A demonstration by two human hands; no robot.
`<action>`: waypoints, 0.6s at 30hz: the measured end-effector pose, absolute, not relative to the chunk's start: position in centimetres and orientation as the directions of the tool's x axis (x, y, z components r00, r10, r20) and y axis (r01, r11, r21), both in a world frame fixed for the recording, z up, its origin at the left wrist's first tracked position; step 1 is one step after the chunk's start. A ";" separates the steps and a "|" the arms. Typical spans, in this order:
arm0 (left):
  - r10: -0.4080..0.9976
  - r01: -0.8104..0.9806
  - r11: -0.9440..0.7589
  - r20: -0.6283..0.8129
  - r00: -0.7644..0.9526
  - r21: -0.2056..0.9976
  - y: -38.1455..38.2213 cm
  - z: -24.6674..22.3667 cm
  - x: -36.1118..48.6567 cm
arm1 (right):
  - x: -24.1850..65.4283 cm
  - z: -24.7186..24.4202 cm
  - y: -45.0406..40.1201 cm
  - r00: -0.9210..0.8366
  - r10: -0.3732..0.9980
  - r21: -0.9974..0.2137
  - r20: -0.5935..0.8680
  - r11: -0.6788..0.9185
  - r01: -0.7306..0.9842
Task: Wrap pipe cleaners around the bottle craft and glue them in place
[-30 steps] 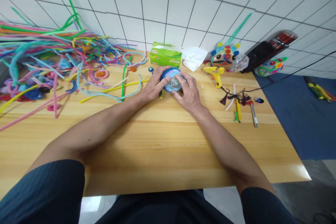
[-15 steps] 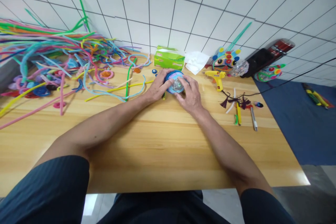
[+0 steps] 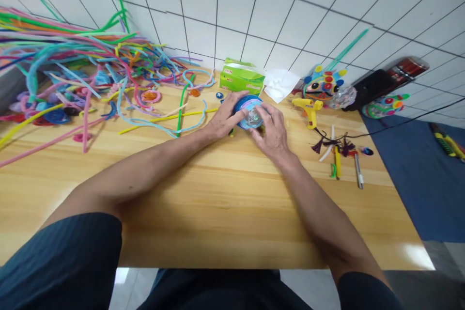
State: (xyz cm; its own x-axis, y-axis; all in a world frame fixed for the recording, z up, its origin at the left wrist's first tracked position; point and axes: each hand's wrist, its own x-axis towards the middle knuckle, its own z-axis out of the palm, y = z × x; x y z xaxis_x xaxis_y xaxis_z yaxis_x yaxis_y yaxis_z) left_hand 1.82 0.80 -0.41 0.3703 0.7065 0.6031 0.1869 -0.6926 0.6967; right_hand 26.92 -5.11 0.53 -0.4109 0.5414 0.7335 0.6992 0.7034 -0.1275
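Between my two hands is a round piece wound with blue and purple pipe cleaners (image 3: pixel 248 102), with clear, shiny plastic showing at its centre. My left hand (image 3: pixel 229 117) wraps its left side, the thumb lying across the top. From the right, my right hand (image 3: pixel 271 130) grips it, its fingers bent over the clear part. The underside is hidden by the hands. A small dark and yellow thing (image 3: pixel 231 132) shows just below my left hand; its kind is unclear. Behind the hands stands a green tissue box (image 3: pixel 241 79).
A large heap of coloured pipe cleaners (image 3: pixel 72 53) fills the left side. On the right are a yellow glue gun (image 3: pixel 309 109) with a black cord, tassels (image 3: pixel 348 145), a utility knife (image 3: pixel 359 170), a decorated figure (image 3: pixel 319 85) and a dark red bottle (image 3: pixel 407 69). White tissue (image 3: pixel 279 85) lies by the wall.
The camera view has shifted a little, so the things at the back and right appear further right. Both hands keep hold of the round piece, with little change in their grip.
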 end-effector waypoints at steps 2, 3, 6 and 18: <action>0.689 0.188 -0.711 0.618 0.380 0.677 0.9 -0.5 1.8 | 27.1 0.6 -5.0 -0.423 0.554 -0.134 0.717 0.705 0.696; 0.682 0.188 -0.718 0.625 0.381 0.670 0.9 -0.5 1.7 | 27.1 0.7 -5.0 -0.430 0.556 -0.133 0.711 0.707 0.695; 0.683 0.186 -0.719 0.632 0.366 0.669 0.6 -0.3 1.6 | 27.3 0.8 -5.1 -0.448 0.564 -0.126 0.693 0.707 0.696; 0.785 0.093 -0.581 0.526 0.326 0.809 0.0 0.3 2.3 | 27.6 1.1 -5.7 -0.425 0.636 -0.154 0.644 0.652 0.742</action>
